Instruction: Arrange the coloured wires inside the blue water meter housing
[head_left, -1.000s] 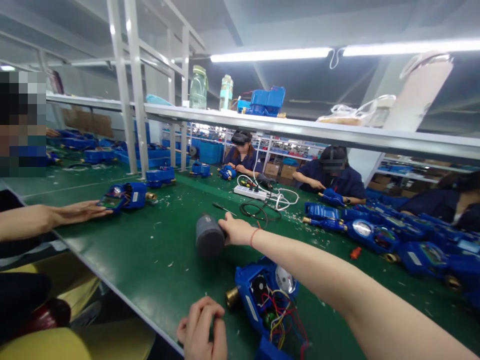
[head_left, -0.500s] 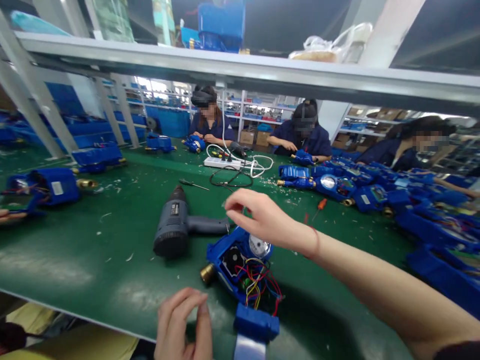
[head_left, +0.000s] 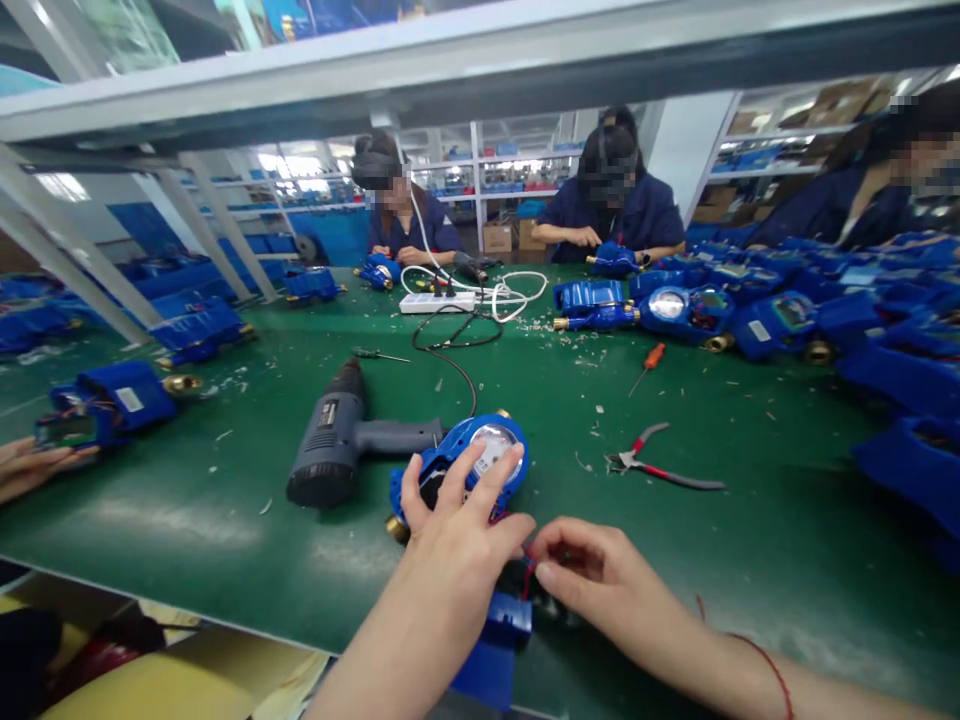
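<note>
A blue water meter (head_left: 437,462) with a round clear dial and a brass fitting lies on the green table. My left hand (head_left: 454,530) is over it, fingers spread across the casing and dial, the thumb stretched toward the wires. Just right of that thumb, my right hand (head_left: 589,565) pinches thin red wires (head_left: 529,562) between thumb and fingertips. Below the wires sits a blue box-shaped part (head_left: 508,615), partly covered by my left forearm. Most of the meter's open compartment is hidden under my left hand.
A grey heat gun (head_left: 334,440) lies left of the meter. Red-handled pliers (head_left: 660,468) and an orange screwdriver (head_left: 649,365) lie to the right. A white power strip (head_left: 437,302) is farther back. Several blue meters (head_left: 772,325) crowd the right side. Co-workers sit opposite; another person's hand (head_left: 37,465) is at left.
My left hand has moved up from the table edge onto the meter. My right hand has come back from above the meter to the wires, uncovering the pliers. The view has shifted.
</note>
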